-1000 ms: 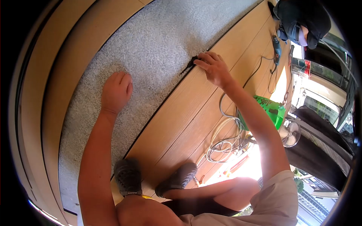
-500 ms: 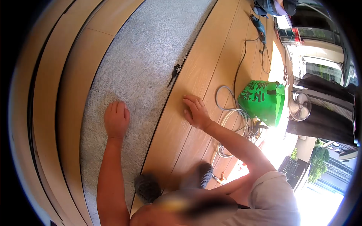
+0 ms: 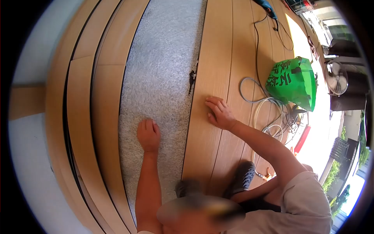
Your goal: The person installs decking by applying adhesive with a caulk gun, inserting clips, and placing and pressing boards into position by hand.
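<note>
My left hand is over the grey speckled strip of floor between the wood-look boards. Its fingers are curled under, so whatever may be inside them is hidden. To its right, my right hand is at a laid plank, its fingers stretched forward and the thumb apart, with nothing seen in it. Ahead of both hands, a small dark metal piece sits at the plank's edge beside the strip.
Several long boards are stacked along the left. On the right are a green bag, a coiled cable and a blue corded power tool. A fan stands beyond. My shoe is on the planks.
The view has turned, so the boards, bag and fan appear farther right, and more white wall shows on the left. Both hands keep much the same poses over the strip and plank.
</note>
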Demonstrator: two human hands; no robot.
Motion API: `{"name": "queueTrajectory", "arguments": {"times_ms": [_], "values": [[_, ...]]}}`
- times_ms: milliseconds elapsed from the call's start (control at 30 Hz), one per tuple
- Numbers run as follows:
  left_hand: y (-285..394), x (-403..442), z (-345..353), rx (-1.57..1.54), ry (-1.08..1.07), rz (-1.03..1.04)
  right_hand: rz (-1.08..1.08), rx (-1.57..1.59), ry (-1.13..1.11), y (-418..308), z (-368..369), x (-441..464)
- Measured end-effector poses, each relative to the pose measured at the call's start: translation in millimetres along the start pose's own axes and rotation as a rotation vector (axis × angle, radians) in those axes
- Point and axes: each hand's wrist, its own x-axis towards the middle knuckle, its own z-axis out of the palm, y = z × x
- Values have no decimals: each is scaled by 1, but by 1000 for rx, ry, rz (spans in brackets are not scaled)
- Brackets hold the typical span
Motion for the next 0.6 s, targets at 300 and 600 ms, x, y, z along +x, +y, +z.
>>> {"name": "queueTrajectory", "arguments": {"times_ms": [300, 600], "values": [[1, -3, 2, 43, -55, -22, 1, -2, 45, 1, -2, -2], [4, -2, 4, 37, 9, 7, -14, 25, 53, 1, -5, -1]]}}
